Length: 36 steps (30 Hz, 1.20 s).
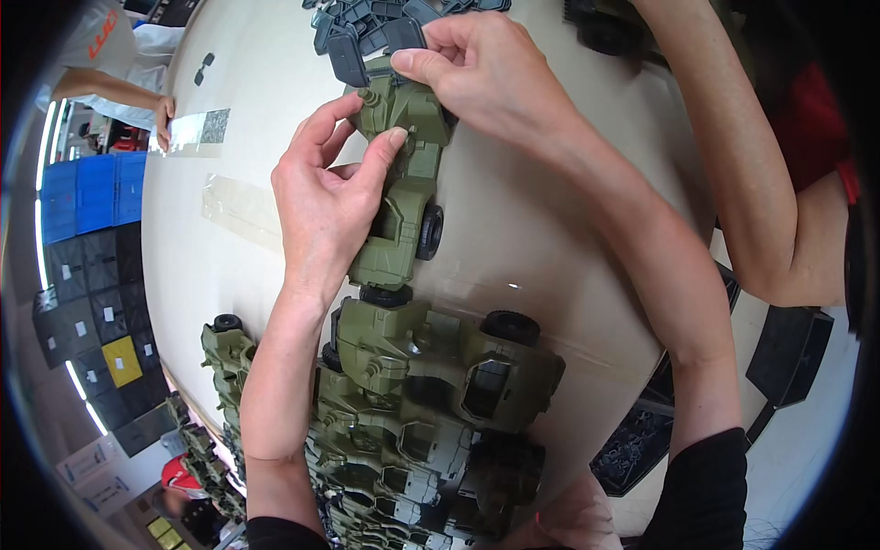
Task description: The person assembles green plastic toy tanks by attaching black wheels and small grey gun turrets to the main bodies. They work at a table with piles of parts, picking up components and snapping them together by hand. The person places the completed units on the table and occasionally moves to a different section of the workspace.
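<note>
Toy vehicle: an olive-green moulded plastic vehicle body (414, 188) is between the two hands over the tan tabletop (513, 238), its length running away from the person.
Vehicle wheel: a black ribbed wheel (430, 232) shows on its right side, toward the near end.
Left hand: the left hand (327, 197) is curved round the vehicle's left side, thumb and fingers spread apart, the thumb tip on its upper surface and a fingertip near its far end.
Right hand: the right hand (481, 73) pinches the right panel of the dark part between thumb and bent fingers.
Dark part: a dark grey plastic piece with two rounded rectangular panels (347, 57) stands at the vehicle's far end; whether it is fastened there cannot be told.
Parts heap: a jumble of dark grey plastic pieces (371, 27) lies just beyond the hands.
Stray part: a small dark two-panelled piece (203, 69) lies well apart, to the left.
Near rows: many olive-green vehicle bodies (385, 335) are packed close together, nearer the person; the gap between them and the held one is unclear.
Tape: a translucent strip (240, 209) lies flat left of the left hand.
Co-workers: one person's hand (164, 121) rests at the table's left edge; another person's bent arm (733, 137) enters at the right.
Crates: stacked blue plastic crates (87, 197) sit above black ones (82, 275) beyond the left edge.
Lower right: a black tray (632, 449) holds small dark pieces.
</note>
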Each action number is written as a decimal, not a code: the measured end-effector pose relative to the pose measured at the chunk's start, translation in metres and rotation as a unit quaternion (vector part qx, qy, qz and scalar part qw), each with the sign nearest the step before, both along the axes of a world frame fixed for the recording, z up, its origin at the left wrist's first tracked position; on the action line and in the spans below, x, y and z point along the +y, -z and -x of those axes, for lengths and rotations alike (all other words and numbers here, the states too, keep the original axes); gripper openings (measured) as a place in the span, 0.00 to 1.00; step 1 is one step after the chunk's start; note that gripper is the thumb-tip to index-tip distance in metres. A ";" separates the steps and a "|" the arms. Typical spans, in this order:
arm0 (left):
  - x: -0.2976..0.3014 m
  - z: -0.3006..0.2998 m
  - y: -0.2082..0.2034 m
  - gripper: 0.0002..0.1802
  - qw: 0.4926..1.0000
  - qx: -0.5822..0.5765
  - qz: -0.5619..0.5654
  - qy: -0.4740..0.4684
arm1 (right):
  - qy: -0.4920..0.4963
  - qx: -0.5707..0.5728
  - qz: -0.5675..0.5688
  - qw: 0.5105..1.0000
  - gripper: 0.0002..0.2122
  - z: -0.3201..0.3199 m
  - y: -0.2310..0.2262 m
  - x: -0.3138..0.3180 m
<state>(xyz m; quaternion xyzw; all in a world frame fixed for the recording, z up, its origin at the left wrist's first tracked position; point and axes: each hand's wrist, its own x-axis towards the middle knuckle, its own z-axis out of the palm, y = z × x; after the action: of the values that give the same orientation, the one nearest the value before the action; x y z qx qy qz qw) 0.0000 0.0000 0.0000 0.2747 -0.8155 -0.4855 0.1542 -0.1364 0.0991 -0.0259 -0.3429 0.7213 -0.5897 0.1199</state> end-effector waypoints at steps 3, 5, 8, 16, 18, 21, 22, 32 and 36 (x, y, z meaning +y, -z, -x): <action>0.000 0.001 0.001 0.23 1.000 0.005 0.008 -0.006 | 0.085 0.003 0.023 0.996 0.14 -0.021 -0.002 -0.002; 0.000 0.000 0.004 0.22 1.000 0.021 0.001 -0.004 | 0.123 0.043 0.046 0.990 0.13 -0.030 0.004 -0.006; -0.002 0.002 0.006 0.21 0.999 0.044 -0.007 0.011 | 0.138 0.120 0.114 0.976 0.12 -0.029 0.010 -0.010; -0.003 0.002 0.006 0.20 0.997 0.055 0.058 0.012 | 0.124 0.038 0.034 0.991 0.12 -0.035 0.000 -0.011; -0.001 0.004 0.006 0.20 0.995 0.058 0.081 0.013 | 0.176 0.195 0.131 0.956 0.13 -0.036 0.012 -0.021; -0.001 0.005 0.007 0.20 0.992 0.061 0.111 0.015 | 0.181 0.174 0.155 0.956 0.15 -0.033 0.015 -0.023; -0.002 0.004 0.009 0.20 0.991 0.066 0.118 0.016 | 0.165 0.114 0.124 0.972 0.15 -0.032 0.012 -0.021; 0.001 0.004 0.007 0.18 0.992 0.048 0.113 -0.016 | 0.117 0.034 0.063 0.991 0.16 -0.028 0.006 -0.008; -0.001 0.004 0.013 0.18 0.988 0.070 0.138 -0.020 | 0.137 -0.018 0.064 0.988 0.16 -0.034 0.009 -0.013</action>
<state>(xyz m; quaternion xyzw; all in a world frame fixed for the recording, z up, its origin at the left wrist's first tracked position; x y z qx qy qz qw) -0.0042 -0.0013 -0.0128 0.2325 -0.8559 -0.3835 0.2573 -0.1020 0.0863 -0.0344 -0.2368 0.7196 -0.6521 0.0287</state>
